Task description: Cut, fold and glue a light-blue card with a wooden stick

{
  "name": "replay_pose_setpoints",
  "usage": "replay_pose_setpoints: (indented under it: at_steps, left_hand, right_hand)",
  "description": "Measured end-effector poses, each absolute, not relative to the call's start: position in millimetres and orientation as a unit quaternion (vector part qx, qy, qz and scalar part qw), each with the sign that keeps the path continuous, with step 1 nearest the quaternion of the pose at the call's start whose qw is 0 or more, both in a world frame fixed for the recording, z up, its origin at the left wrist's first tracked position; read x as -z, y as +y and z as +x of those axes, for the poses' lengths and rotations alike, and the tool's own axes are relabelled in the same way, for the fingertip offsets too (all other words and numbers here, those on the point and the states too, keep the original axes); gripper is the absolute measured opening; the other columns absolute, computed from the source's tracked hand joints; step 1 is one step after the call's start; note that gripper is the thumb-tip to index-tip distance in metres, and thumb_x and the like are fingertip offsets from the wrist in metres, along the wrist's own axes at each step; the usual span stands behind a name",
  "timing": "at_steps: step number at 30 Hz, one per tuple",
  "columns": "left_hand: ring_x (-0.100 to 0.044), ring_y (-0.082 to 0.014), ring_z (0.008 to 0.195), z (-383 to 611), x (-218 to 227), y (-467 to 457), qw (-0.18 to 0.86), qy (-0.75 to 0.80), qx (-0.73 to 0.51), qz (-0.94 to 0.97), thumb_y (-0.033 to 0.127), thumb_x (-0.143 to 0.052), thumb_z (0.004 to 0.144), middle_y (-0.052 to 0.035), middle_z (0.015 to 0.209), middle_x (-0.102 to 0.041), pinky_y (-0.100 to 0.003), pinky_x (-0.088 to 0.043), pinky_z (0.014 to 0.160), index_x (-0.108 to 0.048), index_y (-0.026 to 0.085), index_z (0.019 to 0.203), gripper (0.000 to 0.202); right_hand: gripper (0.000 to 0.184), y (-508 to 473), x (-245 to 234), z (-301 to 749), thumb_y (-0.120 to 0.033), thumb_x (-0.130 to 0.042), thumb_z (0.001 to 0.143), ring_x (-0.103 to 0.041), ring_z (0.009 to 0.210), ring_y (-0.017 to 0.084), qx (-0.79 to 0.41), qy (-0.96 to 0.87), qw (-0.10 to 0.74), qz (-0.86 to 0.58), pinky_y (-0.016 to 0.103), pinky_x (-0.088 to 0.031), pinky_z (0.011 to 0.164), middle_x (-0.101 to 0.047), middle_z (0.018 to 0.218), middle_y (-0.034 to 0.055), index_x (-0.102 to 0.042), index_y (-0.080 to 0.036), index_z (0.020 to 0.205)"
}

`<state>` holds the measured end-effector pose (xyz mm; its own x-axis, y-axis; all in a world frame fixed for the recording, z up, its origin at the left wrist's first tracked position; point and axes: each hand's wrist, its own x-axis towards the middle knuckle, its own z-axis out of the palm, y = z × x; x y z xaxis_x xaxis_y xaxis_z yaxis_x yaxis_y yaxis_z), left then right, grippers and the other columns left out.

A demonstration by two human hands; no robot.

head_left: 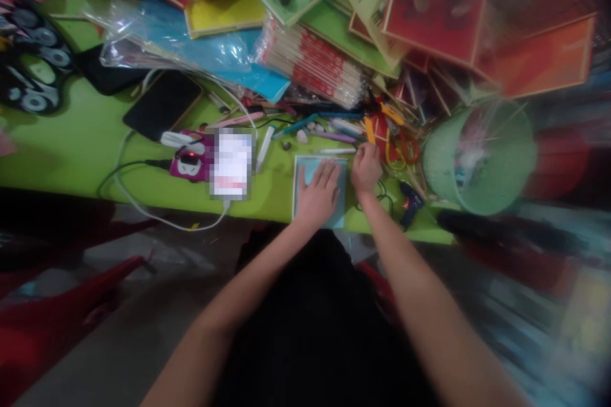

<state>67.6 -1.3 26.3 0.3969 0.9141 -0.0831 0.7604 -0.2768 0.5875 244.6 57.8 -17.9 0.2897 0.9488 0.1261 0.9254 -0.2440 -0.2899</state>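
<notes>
My left hand (pixel 317 194) lies flat, fingers stretched, on a light-blue panel (pixel 341 210) with a pale border along its edges. Just right of that panel, my right hand (pixel 366 168) has its fingers curled together; what they hold, if anything, is hidden. A white pen-like stick (pixel 334 151) lies beyond the panel, with one end close to my right fingertips. Beside my right wrist, a dark glue gun (pixel 410 202) rests near the table edge, and a thin black cable runs between them. Orange-handled scissors (pixel 391 113) lie a little beyond my right hand.
A green bucket (pixel 477 191) stands on the right of the green table (pixel 272 194). At left are a power strip (pixel 188 165) with cables and a lit phone (pixel 232 162). Framed coloured boards (pixel 434 6) and bundled wooden sticks (pixel 315 60) are heaped at the back.
</notes>
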Motion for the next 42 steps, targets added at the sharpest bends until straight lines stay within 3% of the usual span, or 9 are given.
replay_pose_setpoints:
  at_steps: [5,13,42]
  left_hand:
    - [-0.028,-0.0296,0.159,26,-23,-10,0.253,0.622,-0.128,0.730,0.034,-0.038,0.106,-0.0107,0.169,-0.036,-0.063,-0.014,0.129,-0.033,0.022,0.164,0.060]
    - [-0.044,-0.0361,0.148,6,-7,3,0.233,0.644,-0.120,0.719,0.041,-0.041,0.105,-0.0136,0.162,-0.048,-0.058,-0.029,0.121,-0.041,0.022,0.161,0.059]
    - [-0.049,-0.0353,0.141,3,-2,9,0.222,0.639,-0.122,0.726,0.043,-0.038,0.107,-0.0131,0.157,-0.053,-0.060,-0.029,0.120,-0.046,0.025,0.158,0.055]
  right_hand:
    - [0.026,58,18,245,-0.029,-0.034,0.107,-0.063,0.095,0.022,-0.041,-0.593,0.135,-0.793,0.031,-0.047,0.078,-0.061,0.111,0.0104,-0.058,-0.021,0.111]
    - [0.028,58,18,245,-0.031,-0.031,0.107,-0.064,0.090,0.023,-0.019,-0.604,0.146,-0.783,0.031,-0.048,0.076,-0.063,0.108,0.0103,-0.057,-0.021,0.108]
    - [0.029,59,17,243,-0.031,-0.031,0.107,-0.063,0.091,0.022,-0.024,-0.597,0.150,-0.788,0.030,-0.047,0.075,-0.063,0.107,0.0103,-0.058,-0.020,0.107]
